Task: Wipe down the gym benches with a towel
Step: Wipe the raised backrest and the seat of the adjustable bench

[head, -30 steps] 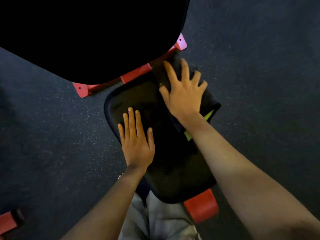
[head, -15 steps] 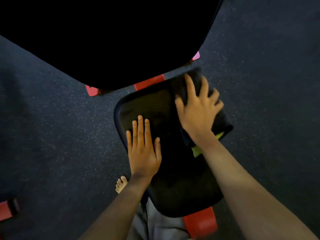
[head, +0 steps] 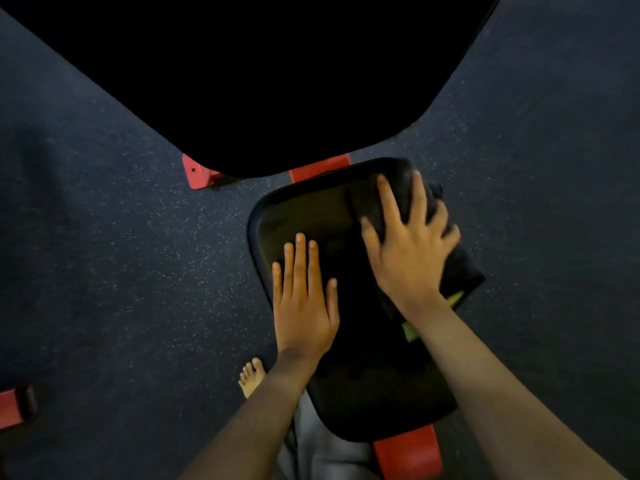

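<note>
The dark towel [head: 446, 268] was bunched up on the far right corner of the black seat pad [head: 349, 358], with part of it spilling over the pad's right edge. A yellow-green strip [head: 414, 329] on it poked out near the wrist. The right hand [head: 405, 251] was pressed down on top of the towel, fingers spread wide and curled a little into the cloth, so more of a flat press than a proper fist grip. It looked a bit smeared, so finer finger detail was hard to read.

The left hand [head: 303, 299] lay flat and relaxed on the pad's left side, fingers straight and close together, gripping nothing, just resting palm down on the vinyl. The two hands were near each other but not touching.

The pad itself was dark with a rounded, piped rim, sitting on a red frame [head: 408, 452] that stuck out at the near end and again at the far end [head: 318, 169]. A big black shape [head: 259, 74] filled the top of the view, too dark to make out. A red foot bracket [head: 197, 173] peeked out beneath it. Everything stood on speckled dark rubber floor [head: 121, 254]. A bare foot [head: 251, 375] showed just left of the pad, and grey trousers [head: 322, 455] below it. Another red piece [head: 15, 405] sat at the far left edge.
</note>
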`<state>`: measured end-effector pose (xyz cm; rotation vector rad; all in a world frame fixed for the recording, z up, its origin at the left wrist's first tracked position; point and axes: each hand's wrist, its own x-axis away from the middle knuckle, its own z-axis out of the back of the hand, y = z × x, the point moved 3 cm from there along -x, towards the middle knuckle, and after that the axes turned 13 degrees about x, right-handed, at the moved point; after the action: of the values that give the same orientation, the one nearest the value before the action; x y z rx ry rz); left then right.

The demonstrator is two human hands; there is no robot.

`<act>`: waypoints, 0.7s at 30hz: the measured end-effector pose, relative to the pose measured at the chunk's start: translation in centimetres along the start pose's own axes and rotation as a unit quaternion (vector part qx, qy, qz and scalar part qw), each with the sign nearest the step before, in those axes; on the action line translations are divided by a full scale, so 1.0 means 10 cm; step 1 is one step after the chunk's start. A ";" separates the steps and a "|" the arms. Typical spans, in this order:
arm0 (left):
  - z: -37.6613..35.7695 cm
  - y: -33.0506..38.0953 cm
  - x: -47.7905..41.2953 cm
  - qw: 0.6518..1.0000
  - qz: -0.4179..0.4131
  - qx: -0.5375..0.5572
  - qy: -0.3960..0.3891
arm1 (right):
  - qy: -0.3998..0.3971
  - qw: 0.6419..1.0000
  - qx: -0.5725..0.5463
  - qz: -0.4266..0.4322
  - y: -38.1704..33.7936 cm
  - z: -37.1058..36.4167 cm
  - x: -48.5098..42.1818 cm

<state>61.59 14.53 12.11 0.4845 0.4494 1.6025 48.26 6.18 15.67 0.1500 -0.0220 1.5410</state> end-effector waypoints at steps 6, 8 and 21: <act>0.09 -0.18 0.01 0.966 0.112 0.198 0.126 | 0.038 0.986 0.014 0.163 -0.32 0.02 0.14; 0.13 -0.26 -0.01 0.930 0.190 0.265 0.168 | 0.046 0.964 0.031 0.262 -0.17 -0.02 0.51; 0.35 -0.55 -0.09 0.687 0.373 0.594 0.189 | 0.040 0.993 0.064 0.095 -1.07 0.02 0.13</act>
<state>68.15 14.08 11.89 1.4649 1.8544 2.0132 58.97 7.22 15.08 0.1920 0.1288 1.7374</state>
